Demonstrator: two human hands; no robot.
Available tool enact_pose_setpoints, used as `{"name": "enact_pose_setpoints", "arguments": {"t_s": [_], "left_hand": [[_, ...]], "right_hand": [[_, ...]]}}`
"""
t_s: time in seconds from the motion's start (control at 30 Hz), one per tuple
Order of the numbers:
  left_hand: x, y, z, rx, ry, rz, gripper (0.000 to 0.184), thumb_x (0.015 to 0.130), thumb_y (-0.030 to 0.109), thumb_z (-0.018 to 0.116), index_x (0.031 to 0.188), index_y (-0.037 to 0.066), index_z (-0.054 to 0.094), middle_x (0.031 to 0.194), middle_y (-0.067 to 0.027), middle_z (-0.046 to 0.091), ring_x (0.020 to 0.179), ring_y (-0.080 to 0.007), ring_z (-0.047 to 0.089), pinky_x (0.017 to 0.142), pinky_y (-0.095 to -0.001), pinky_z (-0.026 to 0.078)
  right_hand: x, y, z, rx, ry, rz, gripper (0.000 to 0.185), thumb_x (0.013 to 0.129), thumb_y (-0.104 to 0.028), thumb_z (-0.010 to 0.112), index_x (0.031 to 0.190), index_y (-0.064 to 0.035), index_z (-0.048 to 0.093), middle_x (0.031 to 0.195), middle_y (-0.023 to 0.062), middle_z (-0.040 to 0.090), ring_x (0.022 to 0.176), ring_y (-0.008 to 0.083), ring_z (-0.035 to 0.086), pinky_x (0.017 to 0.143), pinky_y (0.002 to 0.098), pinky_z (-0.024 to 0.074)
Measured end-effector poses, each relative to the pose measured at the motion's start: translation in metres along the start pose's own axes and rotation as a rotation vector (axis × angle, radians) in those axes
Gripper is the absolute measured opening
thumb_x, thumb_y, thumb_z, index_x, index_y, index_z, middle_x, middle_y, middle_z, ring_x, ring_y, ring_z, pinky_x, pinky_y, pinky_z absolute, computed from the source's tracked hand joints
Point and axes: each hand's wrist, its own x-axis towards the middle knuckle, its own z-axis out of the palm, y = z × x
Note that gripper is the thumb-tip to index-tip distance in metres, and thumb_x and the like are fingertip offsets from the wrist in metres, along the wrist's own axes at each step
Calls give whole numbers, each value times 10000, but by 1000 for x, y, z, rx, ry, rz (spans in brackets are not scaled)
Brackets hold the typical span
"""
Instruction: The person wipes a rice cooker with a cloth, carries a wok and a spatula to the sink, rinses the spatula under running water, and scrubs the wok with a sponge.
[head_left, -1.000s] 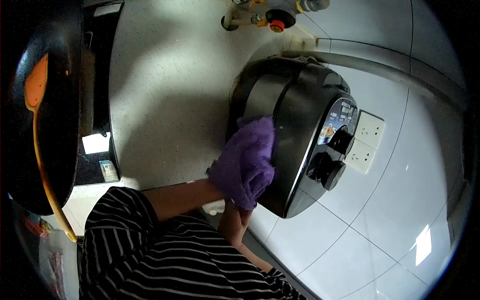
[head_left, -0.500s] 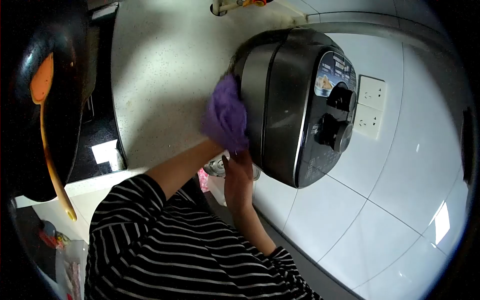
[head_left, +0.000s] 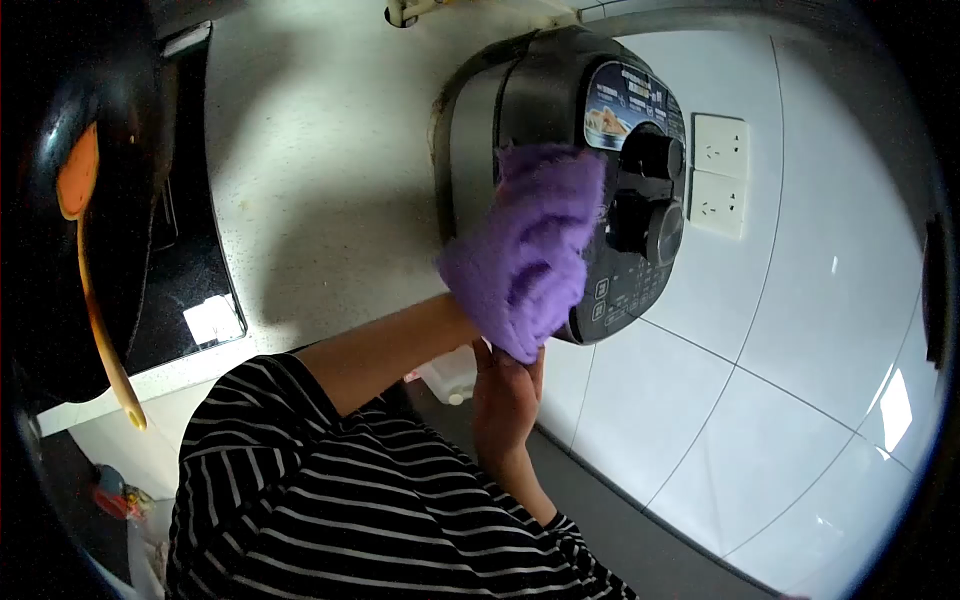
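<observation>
A purple cloth (head_left: pixel 530 250) lies bunched against the body and panel edge of a dark countertop cooker (head_left: pixel 475 150) with two black knobs. My left hand (head_left: pixel 455 315) reaches in from the left and is wrapped in the cloth, which hides its fingers. Below it, my right hand (head_left: pixel 505 405) has its fingers closed at the cloth's lower end. Part of the cooker's side and panel is hidden behind the cloth.
At left, a dark wok (head_left: pixel 115 270) holds an orange spatula (head_left: pixel 85 240) beside a black glass hob (head_left: pixel 190 290). A speckled pale counter (head_left: pixel 320 130) lies between hob and cooker. Wall sockets (head_left: pixel 718 175) sit on white tiles at right.
The purple cloth has moved with my hands from the cooker's lower side across to its panel edge, spreading wider. The view has shifted slightly.
</observation>
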Motion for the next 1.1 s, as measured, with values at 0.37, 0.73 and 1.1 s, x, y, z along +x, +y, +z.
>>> {"name": "enact_pose_setpoints", "arguments": {"t_s": [0.37, 0.73, 1.1], "left_hand": [[-53, -71, -59, 482, -52, -343, 511, 857, 236, 567, 1308, 60, 404, 1340, -100, 420, 1242, -236, 391, 1077, -364, 271], [51, 46, 1, 1296, -501, 269, 535, 870, 382, 398, 1318, 91, 423, 1391, -88, 367, 1331, -262, 242, 1120, -468, 124], [58, 10, -22, 788, -257, 307, 461, 944, 286, 351, 1341, 54, 370, 1397, -101, 372, 1333, -215, 259, 1140, -358, 107]], "right_hand": [[21, 20, 6, 59, -116, 212, 436, 812, -111, 512, 1241, -68, 448, 1244, 70, 488, 1183, 220, 439, 991, 375, 322], [6, -15, 11, 63, -131, 68, 468, 830, -140, 496, 1278, -38, 405, 1296, 115, 461, 1174, 248, 467, 1009, 386, 332], [15, -21, 32, 149, -195, 93, 459, 837, -149, 487, 1276, -35, 417, 1297, 108, 478, 1213, 239, 444, 1017, 372, 340]]}}
